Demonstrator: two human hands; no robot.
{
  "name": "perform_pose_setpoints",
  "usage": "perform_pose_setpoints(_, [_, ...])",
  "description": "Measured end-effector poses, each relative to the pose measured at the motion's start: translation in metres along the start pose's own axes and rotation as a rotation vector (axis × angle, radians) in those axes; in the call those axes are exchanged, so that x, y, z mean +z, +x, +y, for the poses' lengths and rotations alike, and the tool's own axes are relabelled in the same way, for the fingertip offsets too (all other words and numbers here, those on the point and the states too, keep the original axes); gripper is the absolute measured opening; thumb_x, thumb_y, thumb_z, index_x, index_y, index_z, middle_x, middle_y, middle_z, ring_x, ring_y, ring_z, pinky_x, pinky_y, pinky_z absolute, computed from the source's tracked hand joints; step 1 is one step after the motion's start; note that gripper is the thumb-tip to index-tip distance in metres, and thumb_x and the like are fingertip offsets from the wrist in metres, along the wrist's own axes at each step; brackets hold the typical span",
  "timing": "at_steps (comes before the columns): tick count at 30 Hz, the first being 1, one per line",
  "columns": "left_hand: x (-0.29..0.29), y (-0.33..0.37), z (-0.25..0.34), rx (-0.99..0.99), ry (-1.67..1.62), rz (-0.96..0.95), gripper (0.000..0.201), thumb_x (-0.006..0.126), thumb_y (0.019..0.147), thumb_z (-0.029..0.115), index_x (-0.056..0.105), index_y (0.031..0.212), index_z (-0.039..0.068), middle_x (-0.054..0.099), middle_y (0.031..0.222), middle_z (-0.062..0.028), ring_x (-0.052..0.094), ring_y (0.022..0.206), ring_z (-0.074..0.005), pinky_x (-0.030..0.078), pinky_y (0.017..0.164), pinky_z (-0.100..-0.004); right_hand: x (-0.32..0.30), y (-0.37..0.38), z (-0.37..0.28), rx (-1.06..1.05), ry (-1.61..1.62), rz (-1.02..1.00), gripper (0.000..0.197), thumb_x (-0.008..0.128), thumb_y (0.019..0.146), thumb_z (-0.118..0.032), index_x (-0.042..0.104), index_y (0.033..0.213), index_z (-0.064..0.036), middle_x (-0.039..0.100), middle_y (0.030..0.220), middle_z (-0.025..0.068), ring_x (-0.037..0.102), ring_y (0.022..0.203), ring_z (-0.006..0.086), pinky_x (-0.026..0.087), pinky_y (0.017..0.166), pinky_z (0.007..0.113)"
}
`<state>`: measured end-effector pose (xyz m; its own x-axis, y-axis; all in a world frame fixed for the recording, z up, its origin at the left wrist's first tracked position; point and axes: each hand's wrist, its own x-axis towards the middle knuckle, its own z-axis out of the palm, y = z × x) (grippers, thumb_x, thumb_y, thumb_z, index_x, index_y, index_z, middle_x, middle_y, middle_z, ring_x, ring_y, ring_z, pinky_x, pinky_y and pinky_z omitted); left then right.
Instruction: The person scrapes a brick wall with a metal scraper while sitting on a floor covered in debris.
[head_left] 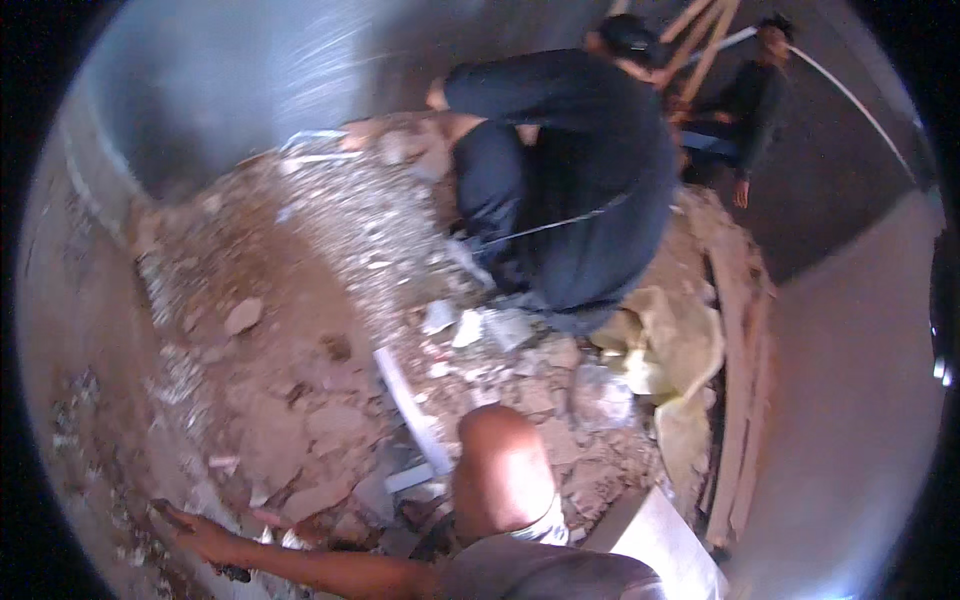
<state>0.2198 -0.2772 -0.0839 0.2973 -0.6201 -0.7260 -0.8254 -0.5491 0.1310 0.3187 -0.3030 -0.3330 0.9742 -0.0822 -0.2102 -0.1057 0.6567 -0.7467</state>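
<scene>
My left arm stretches out to the left along the lower edge. At its end my left hand (pixel 205 540) is closed around a dark object (pixel 172 515), of which only short ends show past the fingers; its kind cannot be made out. Close to this hand are the rough, debris-strewn edge of the floor and broken pale pieces. My right hand is not in view. My bent bare knee (pixel 508 465) rises in the lower middle, over the rubble (pixel 325 435).
A person in dark clothes (pixel 600 190) crouches ahead by the grey wall (pixel 240 80); another person (pixel 745 110) sits farther back at right. A white strip (pixel 410 410) lies left of my knee. A yellowish sack (pixel 680 340), planks (pixel 740 380) and a white board (pixel 665 545) lie rightward.
</scene>
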Motion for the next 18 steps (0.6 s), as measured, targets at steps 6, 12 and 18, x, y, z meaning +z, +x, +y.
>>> perform_pose_setpoints(6, [-0.02, 0.021, 0.001, 0.127, -0.137, -0.042, 0.044, 0.06, 0.09, 0.044, 0.06, 0.112, 0.006, 0.069, 0.093, -0.0156, 0.067, 0.089, -0.0331, 0.05, 0.081, -0.043, -0.092, -0.069, -0.052, 0.035, -0.281, 0.378, 0.055, 0.053, 0.097, -0.022, 0.036, 0.148, -0.0116, 0.058, 0.106, 0.0087, 0.054, 0.081, 0.0113, 0.049, 0.063, 0.028])
perform_pose_setpoints(12, [-0.022, 0.069, -0.013, 0.22, -0.424, -0.147, 0.047, 0.059, 0.093, 0.046, 0.057, 0.115, 0.004, 0.067, 0.093, -0.0187, 0.066, 0.091, -0.0332, 0.051, 0.079, -0.0399, -0.175, -0.156, -0.094, -0.115, -0.295, 0.779, 0.055, 0.053, 0.096, -0.022, 0.037, 0.148, -0.0117, 0.058, 0.106, 0.0087, 0.054, 0.082, 0.0113, 0.049, 0.063, 0.028])
perform_pose_setpoints(18, [-0.015, 0.124, 0.078, 0.273, -0.002, -0.327, 0.044, 0.056, 0.097, 0.043, 0.057, 0.124, 0.007, 0.066, 0.103, -0.019, 0.064, 0.098, -0.031, 0.05, 0.085, -0.0407, -0.214, -0.295, -0.096, -0.166, -0.262, 1.214, 0.055, 0.054, 0.096, -0.022, 0.037, 0.148, -0.0119, 0.057, 0.106, 0.0086, 0.054, 0.082, 0.0113, 0.049, 0.063, 0.028])
